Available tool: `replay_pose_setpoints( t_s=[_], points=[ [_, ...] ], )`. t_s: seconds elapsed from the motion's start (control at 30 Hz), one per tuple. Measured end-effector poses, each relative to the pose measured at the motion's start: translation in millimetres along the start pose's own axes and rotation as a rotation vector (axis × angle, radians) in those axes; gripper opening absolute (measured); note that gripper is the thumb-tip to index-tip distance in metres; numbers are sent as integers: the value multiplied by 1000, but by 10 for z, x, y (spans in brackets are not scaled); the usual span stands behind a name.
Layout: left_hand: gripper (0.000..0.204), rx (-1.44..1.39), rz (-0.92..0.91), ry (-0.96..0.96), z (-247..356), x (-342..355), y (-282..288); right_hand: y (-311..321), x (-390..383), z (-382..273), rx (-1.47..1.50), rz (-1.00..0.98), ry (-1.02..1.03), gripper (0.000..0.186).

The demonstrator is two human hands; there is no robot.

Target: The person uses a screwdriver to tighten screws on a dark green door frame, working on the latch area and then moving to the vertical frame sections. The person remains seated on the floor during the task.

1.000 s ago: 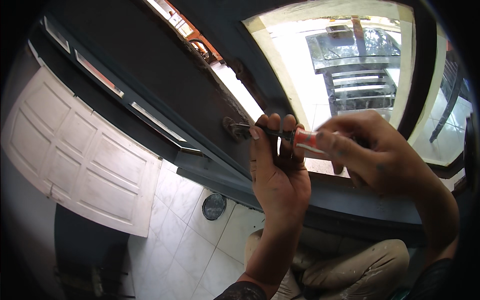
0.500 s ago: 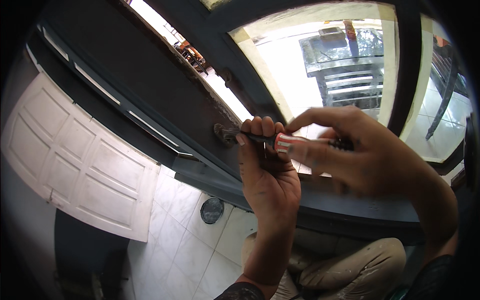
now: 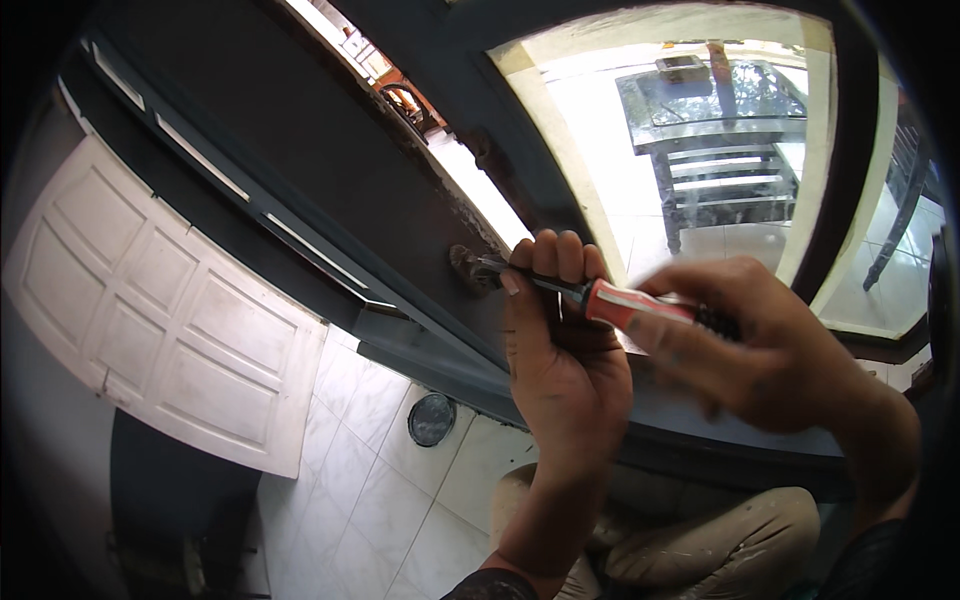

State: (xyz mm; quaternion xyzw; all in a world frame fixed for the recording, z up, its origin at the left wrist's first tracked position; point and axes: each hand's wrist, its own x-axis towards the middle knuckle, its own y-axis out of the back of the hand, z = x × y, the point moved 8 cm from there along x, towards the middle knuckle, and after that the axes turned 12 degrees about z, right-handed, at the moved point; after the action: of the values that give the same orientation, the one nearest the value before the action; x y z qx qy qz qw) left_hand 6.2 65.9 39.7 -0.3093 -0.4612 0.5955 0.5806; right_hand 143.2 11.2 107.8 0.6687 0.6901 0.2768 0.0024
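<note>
Where the screwdriver (image 3: pixel 618 303) points, dark panelling (image 3: pixel 300 150) stands above white tiles (image 3: pixel 345 470).

Home interior: panelled white door (image 3: pixel 150 310), marble-look tile floor (image 3: pixel 340 500), glazed window (image 3: pixel 600 140).

Daylit window (image 3: pixel 600 140), dark slatted furniture (image 3: pixel 705 140) beyond; white panelled door (image 3: pixel 155 260), marbled tile floor (image 3: pixel 345 490).

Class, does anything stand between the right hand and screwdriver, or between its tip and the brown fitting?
Nothing visible: the right hand holds the screwdriver; its tip overlaps the brown fitting, though contact is unclear.
</note>
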Motion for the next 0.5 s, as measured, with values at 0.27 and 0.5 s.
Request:
replay_pose_setpoints(
  t_s=[0.27,0.5],
  points=[
    [38,65,31,38,10,-90,-53,9,-158,-324,-930,353,765,42],
    [26,84,28,5,14,-32,-60,190,101,39,-40,35,-28,28]
  ],
)
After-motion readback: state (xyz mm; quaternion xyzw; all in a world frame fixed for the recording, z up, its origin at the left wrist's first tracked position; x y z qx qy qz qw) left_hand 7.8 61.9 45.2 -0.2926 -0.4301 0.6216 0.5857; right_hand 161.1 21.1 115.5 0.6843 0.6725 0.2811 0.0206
